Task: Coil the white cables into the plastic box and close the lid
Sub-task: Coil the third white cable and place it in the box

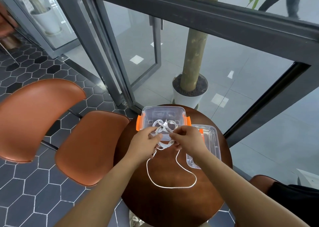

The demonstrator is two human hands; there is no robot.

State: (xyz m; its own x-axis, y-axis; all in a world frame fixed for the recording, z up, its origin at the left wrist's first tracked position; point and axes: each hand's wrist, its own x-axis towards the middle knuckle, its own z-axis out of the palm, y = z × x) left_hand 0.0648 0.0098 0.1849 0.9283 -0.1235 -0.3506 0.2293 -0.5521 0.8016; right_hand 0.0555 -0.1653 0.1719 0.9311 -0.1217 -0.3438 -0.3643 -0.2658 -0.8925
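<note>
A clear plastic box (pixel 147 113) with orange side latches stands open at the far edge of the small round wooden table (pixel 172 206). A coiled white cable (pixel 170 123) lies inside it. My left hand (pixel 143 142) and my right hand (pixel 187 138) meet just in front of the box, both pinching a partly wound white cable (pixel 165 145). Its loose tail (pixel 172 186) runs in a wide loop across the tabletop toward me. The clear lid (pixel 209 140) with an orange clip lies flat on the table to the right of the box.
An orange-brown leather chair (pixel 89 147) stands to the left of the table. A potted tree in a white pot (pixel 189 97) sits behind the box, beyond dark window frames. Another brown seat (pixel 259 180) shows at the right, over a hexagon-tiled floor.
</note>
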